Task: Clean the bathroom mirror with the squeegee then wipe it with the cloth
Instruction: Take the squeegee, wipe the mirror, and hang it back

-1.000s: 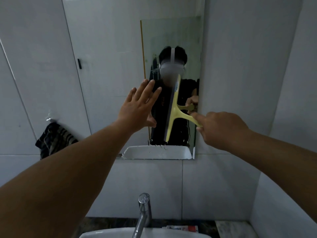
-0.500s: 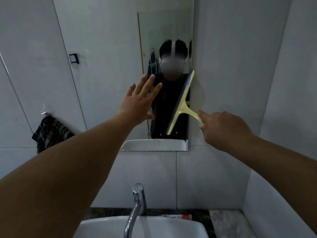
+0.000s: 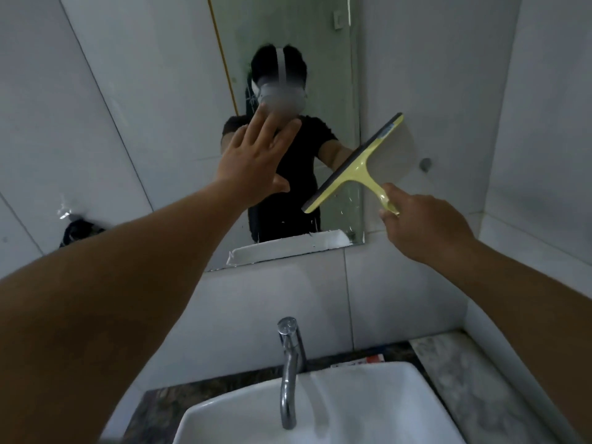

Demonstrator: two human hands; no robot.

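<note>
Head view shows you at the bathroom mirror (image 3: 288, 43), your right hand (image 3: 423, 225) curled round the handle of the yellow squeegee (image 3: 355, 165). Its blade runs on a slant, the lower end over the glass near the mirror's lower right corner, the upper end out past the mirror's right edge over the white wall tile. Whether the rubber edge touches anything you cannot tell from this angle. Your left hand (image 3: 253, 158) is spread, fingers straight, raised in front of the mirror's middle; it holds nothing, and contact with the glass is not clear.

By the look of it you are in the squeegee step, at the end of a pass by the mirror's right edge. Droplets cling to the glass low down, just above the mirror's bottom edge, so the glass is not dry yet. The next move calls for the blade laid flat on the glass inside the mirror's frame, at a steady angle, and drawn through the wet patch with even pressure; a tilted blade will likely leave streaks.

A dark cloth (image 3: 80, 230) hangs on the wall well to the left of the mirror, untouched; the wiping step is yet to come. Below the mirror stand the chrome tap (image 3: 290, 373) and white basin (image 3: 368, 408).
</note>
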